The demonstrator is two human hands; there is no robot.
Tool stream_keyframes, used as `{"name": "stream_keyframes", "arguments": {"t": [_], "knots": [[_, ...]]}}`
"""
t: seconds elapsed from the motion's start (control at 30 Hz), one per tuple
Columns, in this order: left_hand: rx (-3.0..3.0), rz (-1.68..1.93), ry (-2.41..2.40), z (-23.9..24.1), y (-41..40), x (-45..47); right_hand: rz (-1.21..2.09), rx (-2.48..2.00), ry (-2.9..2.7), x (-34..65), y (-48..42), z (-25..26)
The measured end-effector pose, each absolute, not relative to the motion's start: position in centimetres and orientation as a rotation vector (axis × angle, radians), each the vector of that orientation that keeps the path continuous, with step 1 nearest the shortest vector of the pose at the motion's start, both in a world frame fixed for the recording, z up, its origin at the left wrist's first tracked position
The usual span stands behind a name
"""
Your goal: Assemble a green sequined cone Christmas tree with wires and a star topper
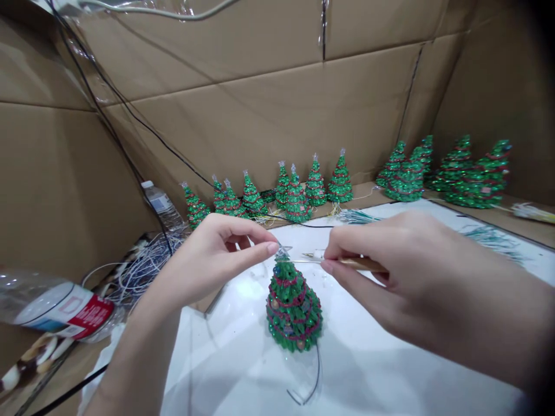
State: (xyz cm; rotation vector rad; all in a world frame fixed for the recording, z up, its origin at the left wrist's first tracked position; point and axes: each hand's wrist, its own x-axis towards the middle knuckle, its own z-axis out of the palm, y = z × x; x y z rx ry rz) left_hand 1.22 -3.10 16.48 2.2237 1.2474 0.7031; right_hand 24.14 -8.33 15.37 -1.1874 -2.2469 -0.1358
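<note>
A small green Christmas tree (295, 312) with red garlands and tiny ornaments stands on the white work surface, a thin dark wire trailing from its base. At its tip sits a clear star (282, 252). My left hand (225, 248) is closed in a pinch on the star, thumb and forefinger at its left side. From the right, my right hand (381, 266) grips a thin metal tool with a wooden handle (366, 264), its slim shaft reaching the treetop just under the star. A second pointed tip, like a pen's (309, 255), also sticks out from these fingers.
Several finished-looking trees with stars (298, 199) line the back, and several starless ones (459, 173) stand at the right. Green wires (358, 216) lie behind my right hand. Bottles (65, 309) and a tangle of white wire (145, 268) are at left. Cardboard walls (260, 110) enclose the surface.
</note>
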Motion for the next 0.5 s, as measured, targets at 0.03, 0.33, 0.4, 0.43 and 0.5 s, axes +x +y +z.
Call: {"name": "stream_keyframes", "arguments": {"t": [0.03,0.33,0.4,0.43,0.5], "knots": [[2.244,0.711,1.24,16.5,-3.0,1.2,-0.193,-1.205,-2.244,23.9,-8.6,15.3],[2.314,0.765,1.198,16.5,-2.9,1.2,-0.508,-1.229,-2.227,22.8,-10.1,14.2],[2.32,0.771,1.189,16.5,-2.9,1.3,-0.522,-1.218,-2.231,22.7,-10.3,14.1],[2.322,0.77,1.184,16.5,-2.9,1.3,-0.534,-1.217,-2.227,22.6,-10.3,14.1],[2.321,0.767,1.176,16.4,-2.9,1.3,-0.552,-1.218,-2.213,22.4,-10.4,14.1]]}}
